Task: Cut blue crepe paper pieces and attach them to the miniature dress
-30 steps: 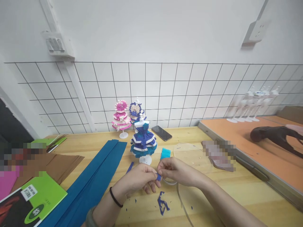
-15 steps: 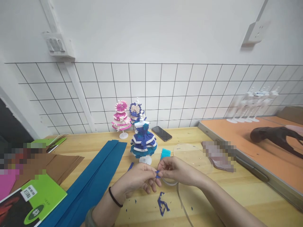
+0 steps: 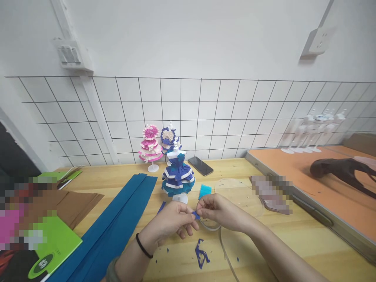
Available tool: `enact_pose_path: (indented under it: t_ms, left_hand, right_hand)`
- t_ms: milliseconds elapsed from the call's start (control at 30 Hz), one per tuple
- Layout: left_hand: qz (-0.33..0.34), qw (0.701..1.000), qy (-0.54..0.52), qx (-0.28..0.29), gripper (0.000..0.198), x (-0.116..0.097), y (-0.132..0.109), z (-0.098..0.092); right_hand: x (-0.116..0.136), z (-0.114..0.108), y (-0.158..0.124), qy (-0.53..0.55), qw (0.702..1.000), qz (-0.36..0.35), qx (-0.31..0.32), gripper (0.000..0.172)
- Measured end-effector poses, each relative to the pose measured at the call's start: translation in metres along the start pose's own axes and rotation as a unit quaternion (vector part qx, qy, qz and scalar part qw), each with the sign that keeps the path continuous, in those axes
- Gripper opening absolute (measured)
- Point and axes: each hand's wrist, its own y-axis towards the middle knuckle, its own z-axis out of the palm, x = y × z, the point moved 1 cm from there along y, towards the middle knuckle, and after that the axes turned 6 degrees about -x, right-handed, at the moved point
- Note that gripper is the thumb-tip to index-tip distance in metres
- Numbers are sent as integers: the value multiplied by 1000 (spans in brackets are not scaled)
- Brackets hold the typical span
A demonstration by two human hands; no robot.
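My left hand (image 3: 172,223) and my right hand (image 3: 220,213) meet over the wooden table (image 3: 293,243), both pinching a tiny blue paper piece (image 3: 196,215) between thumbs and fingertips. A black band sits on my left wrist. Just behind the hands stands a small mannequin in a blue and white ruffled paper dress (image 3: 178,176). A roll of clear tape (image 3: 209,224) lies under my right hand. A dark blue paper scrap (image 3: 201,253) lies on the table below the hands.
Long teal paper sheets (image 3: 117,223) run diagonally at left, by brown paper (image 3: 73,203) and a green booklet (image 3: 49,250). Pink (image 3: 150,147) and purple (image 3: 169,138) paper dress models stand by the wire grid. A phone (image 3: 200,165), a turquoise fringe (image 3: 205,190), an orange board (image 3: 323,184) are further back.
Both hands have lifted slightly and kept working the small blue piece between the fingertips. Nothing else on the table has moved.
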Motion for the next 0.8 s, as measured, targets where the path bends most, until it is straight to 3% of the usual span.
enact_pose_path:
  t_ms: [233, 467, 800]
  left_hand:
    - [-28, 999, -18, -37, 19, 1, 2, -1]
    - [-33, 998, -24, -55, 22, 0, 3, -1]
    - [-31, 998, -11, -61, 20, -1, 2, -1]
  right_hand:
    - [15, -3, -6, -101, 991, -50, -75, 9]
    - [24, 2, -12, -224, 967, -104, -66, 9]
    - [27, 1, -14, -256, 955, -130, -70, 13]
